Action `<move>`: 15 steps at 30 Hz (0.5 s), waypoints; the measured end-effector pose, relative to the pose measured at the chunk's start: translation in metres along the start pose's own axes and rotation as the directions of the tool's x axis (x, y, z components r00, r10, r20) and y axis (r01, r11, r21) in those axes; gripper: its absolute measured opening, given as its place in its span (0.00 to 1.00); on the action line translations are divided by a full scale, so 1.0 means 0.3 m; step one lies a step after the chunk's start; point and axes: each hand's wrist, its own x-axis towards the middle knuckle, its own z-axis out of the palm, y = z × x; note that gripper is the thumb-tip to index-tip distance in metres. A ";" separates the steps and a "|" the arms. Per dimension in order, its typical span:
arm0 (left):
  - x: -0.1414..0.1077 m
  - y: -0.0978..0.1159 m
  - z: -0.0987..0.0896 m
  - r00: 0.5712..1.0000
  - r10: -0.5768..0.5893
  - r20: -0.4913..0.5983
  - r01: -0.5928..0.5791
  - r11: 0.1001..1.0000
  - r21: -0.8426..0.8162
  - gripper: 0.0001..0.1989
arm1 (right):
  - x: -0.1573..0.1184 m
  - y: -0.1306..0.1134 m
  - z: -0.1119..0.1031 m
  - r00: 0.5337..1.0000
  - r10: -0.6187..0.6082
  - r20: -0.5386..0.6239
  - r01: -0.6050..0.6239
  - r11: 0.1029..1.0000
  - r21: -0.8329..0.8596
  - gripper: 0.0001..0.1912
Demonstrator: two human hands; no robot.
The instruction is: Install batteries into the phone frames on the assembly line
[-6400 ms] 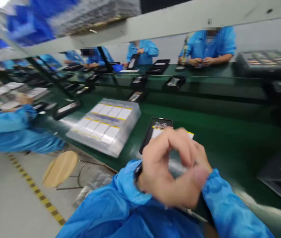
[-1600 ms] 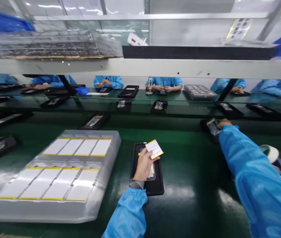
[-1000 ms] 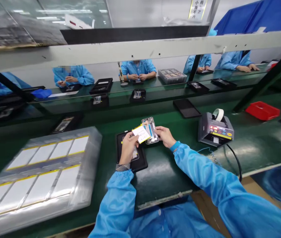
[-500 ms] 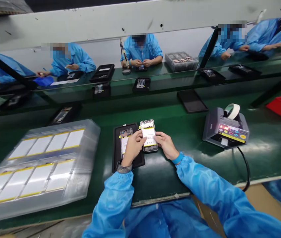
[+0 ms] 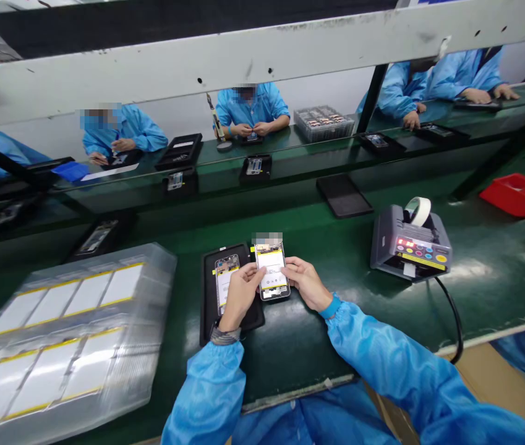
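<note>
An opened smartphone (image 5: pixel 272 262) with a white battery in its frame is held between both hands, just right of a black tray. My left hand (image 5: pixel 242 289) grips its left edge, thumb over the battery. From the other side my right hand (image 5: pixel 307 282) grips the right edge, its thumb also over the battery face. Beneath and beside my left hand lies the black tray (image 5: pixel 207 309), holding a second opened smartphone (image 5: pixel 223 275) that the hand partly covers.
Left stands a clear plastic tray stack (image 5: pixel 151 346) of white batteries. To the right are a tape dispenser (image 5: pixel 410 241) with a cable, a red bin (image 5: pixel 519 194) and a black tray (image 5: pixel 344 196). Co-workers in blue (image 5: pixel 255 108) sit beyond a raised shelf (image 5: pixel 216 179).
The camera view has shifted, so the scene sits lower and slightly left. Both hands still hold the smartphone in much the same way. A co-worker's hand at right now reaches a tray.
</note>
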 end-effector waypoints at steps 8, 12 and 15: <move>-0.027 0.007 0.036 0.993 -0.087 0.084 0.101 0.980 -0.171 0.24 | -0.007 -0.011 -0.002 0.993 -0.106 -0.051 0.097 0.984 -0.152 0.27; -0.033 0.001 0.064 0.994 -0.104 0.013 0.104 0.959 -0.265 0.24 | -0.014 0.002 0.003 0.994 -0.098 -0.039 0.092 0.985 -0.148 0.27; -0.040 -0.004 0.077 0.995 -0.103 -0.003 0.098 0.956 -0.278 0.26 | -0.015 0.015 0.004 0.995 -0.095 -0.042 0.086 0.979 -0.182 0.27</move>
